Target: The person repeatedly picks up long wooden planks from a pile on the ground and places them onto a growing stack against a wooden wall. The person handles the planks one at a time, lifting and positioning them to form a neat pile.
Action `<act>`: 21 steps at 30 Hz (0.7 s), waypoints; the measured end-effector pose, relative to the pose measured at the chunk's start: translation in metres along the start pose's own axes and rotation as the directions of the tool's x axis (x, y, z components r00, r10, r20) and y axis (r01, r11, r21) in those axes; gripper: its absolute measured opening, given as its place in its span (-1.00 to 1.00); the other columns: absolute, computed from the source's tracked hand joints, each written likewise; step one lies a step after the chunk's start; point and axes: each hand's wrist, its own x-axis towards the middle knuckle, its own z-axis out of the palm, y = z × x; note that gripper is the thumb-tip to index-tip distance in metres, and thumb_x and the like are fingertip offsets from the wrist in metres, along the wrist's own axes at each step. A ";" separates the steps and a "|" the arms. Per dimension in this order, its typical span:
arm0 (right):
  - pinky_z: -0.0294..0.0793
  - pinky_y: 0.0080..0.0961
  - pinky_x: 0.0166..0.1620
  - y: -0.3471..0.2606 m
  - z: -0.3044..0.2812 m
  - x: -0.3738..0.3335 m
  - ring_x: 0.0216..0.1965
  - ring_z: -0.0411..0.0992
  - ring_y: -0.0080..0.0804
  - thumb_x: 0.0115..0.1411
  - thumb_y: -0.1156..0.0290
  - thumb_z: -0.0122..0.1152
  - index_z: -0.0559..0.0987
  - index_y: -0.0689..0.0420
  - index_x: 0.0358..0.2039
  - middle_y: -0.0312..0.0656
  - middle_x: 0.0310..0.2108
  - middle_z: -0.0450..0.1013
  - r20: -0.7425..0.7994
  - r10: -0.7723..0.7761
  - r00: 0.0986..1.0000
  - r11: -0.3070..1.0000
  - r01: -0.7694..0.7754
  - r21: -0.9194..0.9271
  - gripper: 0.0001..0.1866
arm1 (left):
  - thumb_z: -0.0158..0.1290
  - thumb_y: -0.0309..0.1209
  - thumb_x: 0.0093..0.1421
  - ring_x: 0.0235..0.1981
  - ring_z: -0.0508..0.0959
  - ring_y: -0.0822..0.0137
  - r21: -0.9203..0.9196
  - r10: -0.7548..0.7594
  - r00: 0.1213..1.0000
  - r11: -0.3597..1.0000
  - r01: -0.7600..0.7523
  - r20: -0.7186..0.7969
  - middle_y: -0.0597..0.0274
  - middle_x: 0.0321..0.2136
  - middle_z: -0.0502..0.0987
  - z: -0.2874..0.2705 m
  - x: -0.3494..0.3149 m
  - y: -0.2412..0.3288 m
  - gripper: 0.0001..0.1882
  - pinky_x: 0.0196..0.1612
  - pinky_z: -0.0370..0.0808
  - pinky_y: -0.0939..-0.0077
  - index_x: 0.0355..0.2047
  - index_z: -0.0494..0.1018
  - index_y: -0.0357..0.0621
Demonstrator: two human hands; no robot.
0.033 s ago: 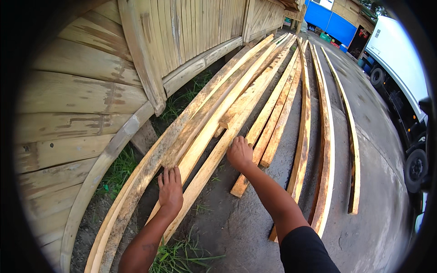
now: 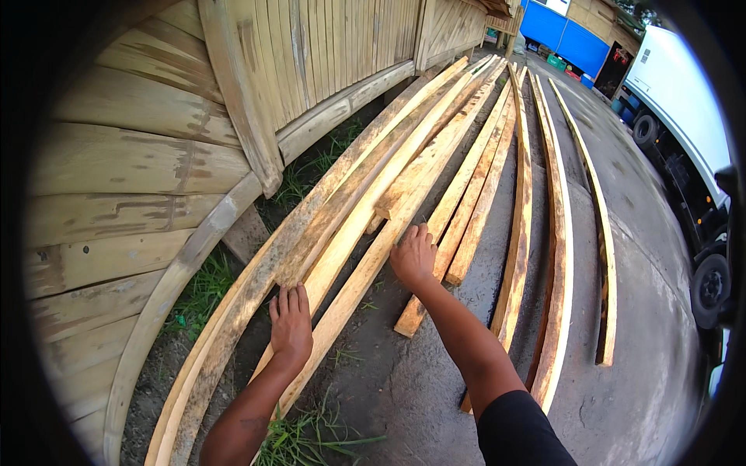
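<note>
Head view: from where I stand, long sawn timbers stretch away to the right of the bamboo wall (image 2: 132, 155), roughly alongside it. Nearer the wall, the left hand (image 2: 291, 326) reaches the near end of a stained board (image 2: 315, 242), its fingers extended and slightly spread on the edge; the thumb is hidden, so I can't tell whether it grips. Farther out from the wall, the right hand (image 2: 413, 255) is bent at the knuckles, between a long pale board (image 2: 342, 309) and a narrow beam (image 2: 410, 317); its fingertips are hidden, and I can't tell what it pinches, if anything. More timbers lie still farther right of the wall on the grey pavement (image 2: 645, 311). A white truck (image 2: 676, 93) stands well apart from the wall, and a blue panel (image 2: 563, 35) shows beyond its far end.
</note>
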 end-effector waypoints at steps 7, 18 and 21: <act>0.53 -0.32 0.03 0.036 -0.002 0.056 0.11 0.42 -0.18 0.07 -0.09 0.36 0.14 0.48 0.20 0.08 0.17 0.27 0.461 0.482 0.745 0.786 -0.601 0.148 0.00 | 0.12 -0.52 0.19 0.39 0.00 -0.06 0.036 -0.015 0.998 0.999 0.013 0.064 -0.12 0.28 0.13 0.000 0.003 0.003 -0.13 0.39 -0.02 0.04 0.38 -0.13 -0.36; 0.57 -0.22 -0.07 0.008 0.013 0.041 -0.06 0.52 0.05 0.02 0.29 0.37 -0.03 0.45 0.23 0.26 -0.10 0.45 0.340 0.607 0.718 0.600 -0.695 0.396 -0.05 | 0.13 -0.42 0.20 0.37 0.08 -0.02 0.144 0.002 1.000 0.990 0.001 -0.022 -0.10 0.24 0.19 0.007 0.002 0.001 -0.18 0.34 0.12 0.03 0.36 -0.05 -0.35; 0.52 -0.20 -0.05 0.028 -0.017 0.047 -0.09 0.51 0.12 0.05 0.21 0.25 0.02 0.47 0.17 0.28 -0.16 0.48 0.321 0.520 0.792 0.639 -0.610 0.468 -0.13 | 0.11 -0.41 0.22 0.37 0.08 -0.01 0.139 0.000 0.999 0.990 0.007 -0.054 -0.08 0.23 0.21 0.008 0.003 0.001 -0.20 0.34 0.15 0.03 0.36 -0.04 -0.32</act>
